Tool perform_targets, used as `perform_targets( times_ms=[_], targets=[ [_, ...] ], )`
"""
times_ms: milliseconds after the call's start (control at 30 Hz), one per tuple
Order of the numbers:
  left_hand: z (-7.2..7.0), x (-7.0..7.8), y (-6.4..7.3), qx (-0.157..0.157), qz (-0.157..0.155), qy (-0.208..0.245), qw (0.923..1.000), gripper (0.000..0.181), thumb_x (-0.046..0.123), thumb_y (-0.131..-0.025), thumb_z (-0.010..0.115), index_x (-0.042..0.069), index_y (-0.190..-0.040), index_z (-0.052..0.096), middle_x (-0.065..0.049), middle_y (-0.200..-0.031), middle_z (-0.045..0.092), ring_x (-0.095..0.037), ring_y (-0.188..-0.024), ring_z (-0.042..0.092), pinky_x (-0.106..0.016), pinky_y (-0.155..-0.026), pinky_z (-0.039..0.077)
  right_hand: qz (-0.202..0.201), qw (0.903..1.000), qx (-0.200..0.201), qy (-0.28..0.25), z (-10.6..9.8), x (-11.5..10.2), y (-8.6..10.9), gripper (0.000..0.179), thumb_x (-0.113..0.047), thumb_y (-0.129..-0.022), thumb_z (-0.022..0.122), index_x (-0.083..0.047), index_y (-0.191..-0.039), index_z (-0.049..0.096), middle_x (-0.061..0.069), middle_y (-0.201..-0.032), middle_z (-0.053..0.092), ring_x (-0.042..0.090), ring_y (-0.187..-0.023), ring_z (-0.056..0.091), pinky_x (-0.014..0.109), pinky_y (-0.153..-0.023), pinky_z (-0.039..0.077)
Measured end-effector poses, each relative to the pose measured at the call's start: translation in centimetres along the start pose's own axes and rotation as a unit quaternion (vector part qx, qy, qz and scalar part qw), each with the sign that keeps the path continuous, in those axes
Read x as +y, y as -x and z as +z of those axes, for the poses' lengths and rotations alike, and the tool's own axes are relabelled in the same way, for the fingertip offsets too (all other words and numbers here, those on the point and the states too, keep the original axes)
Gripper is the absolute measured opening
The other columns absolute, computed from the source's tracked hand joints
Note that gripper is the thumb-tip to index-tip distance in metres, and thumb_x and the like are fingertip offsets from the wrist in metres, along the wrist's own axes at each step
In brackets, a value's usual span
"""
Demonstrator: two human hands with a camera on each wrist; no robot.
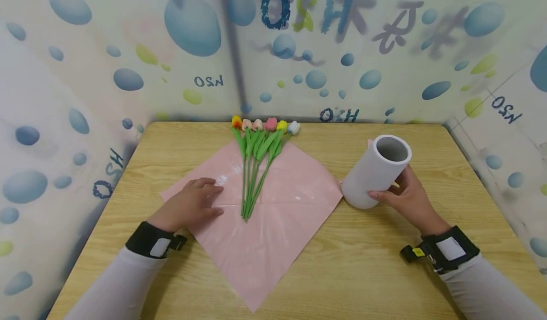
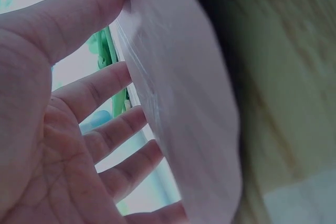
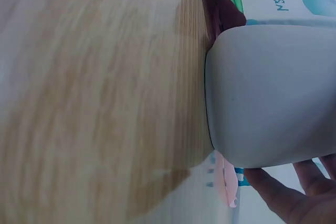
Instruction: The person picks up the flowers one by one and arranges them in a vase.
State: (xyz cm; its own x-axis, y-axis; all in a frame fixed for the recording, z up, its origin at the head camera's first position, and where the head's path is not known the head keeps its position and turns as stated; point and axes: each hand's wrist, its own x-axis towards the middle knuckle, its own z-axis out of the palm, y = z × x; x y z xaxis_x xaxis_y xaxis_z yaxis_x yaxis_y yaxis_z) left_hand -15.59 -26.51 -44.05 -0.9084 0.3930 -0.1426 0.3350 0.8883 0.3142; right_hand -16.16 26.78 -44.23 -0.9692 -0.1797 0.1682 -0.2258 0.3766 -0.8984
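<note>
A white cylindrical vase [image 1: 368, 176] stands on the right of the table, its round mouth facing up. My right hand [image 1: 411, 200] holds it low on its right side, thumb at the front and fingers toward the back; in the right wrist view fingertips touch the vase wall [image 3: 278, 93]. Spread out to the left is a pink sheet of wrapping paper [image 1: 295, 182]. My left hand [image 1: 192, 205] rests on its left part with fingers extended, also against the pink sheet [image 2: 184, 93] in the left wrist view. Several artificial tulips [image 1: 256, 154] lie on the sheet, stems toward me.
Wood-grain table [image 1: 359, 272] runs under everything. A patterned wall [image 1: 282, 87] with blue and green spots closes off the back and sides. A small pink thing [image 3: 227, 182] shows behind the vase; its kind is unclear.
</note>
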Motion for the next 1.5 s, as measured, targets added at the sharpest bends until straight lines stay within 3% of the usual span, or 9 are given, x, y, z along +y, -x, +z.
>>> perform_targets(
  times_ms=[1033, 1500],
  targets=[
    [-0.1, -0.4, 0.0, -0.001, -0.006, -0.006, 1.0, 0.061, 0.037, -0.093, 0.077, 0.006, -0.143, 0.062, -0.023, -0.15, 0.054, -0.045, -0.141, 0.047, -0.061, -0.117, 0.04, -0.024, 0.9992, -0.032, 0.007, 0.0, -0.1, 1.3, 0.096, 0.01, -0.079, 0.083, -0.016, -0.158, 0.034, -0.005, -0.148, 0.052, 0.004, -0.127, 0.056, 0.013, -0.095, 0.051],
    [-0.2, -0.8, 0.1, -0.013, -0.019, -0.004, 0.9997, 0.061, 0.037, -0.093, 0.077, 0.007, -0.144, 0.061, -0.023, -0.151, 0.053, -0.045, -0.142, 0.046, -0.062, -0.117, 0.039, -0.034, 0.9965, -0.076, -0.014, -0.4, 0.1, 0.8, 0.097, 0.013, -0.078, 0.082, -0.015, -0.157, 0.033, -0.001, -0.147, 0.052, 0.004, -0.126, 0.058, 0.013, -0.098, 0.051]
  ],
)
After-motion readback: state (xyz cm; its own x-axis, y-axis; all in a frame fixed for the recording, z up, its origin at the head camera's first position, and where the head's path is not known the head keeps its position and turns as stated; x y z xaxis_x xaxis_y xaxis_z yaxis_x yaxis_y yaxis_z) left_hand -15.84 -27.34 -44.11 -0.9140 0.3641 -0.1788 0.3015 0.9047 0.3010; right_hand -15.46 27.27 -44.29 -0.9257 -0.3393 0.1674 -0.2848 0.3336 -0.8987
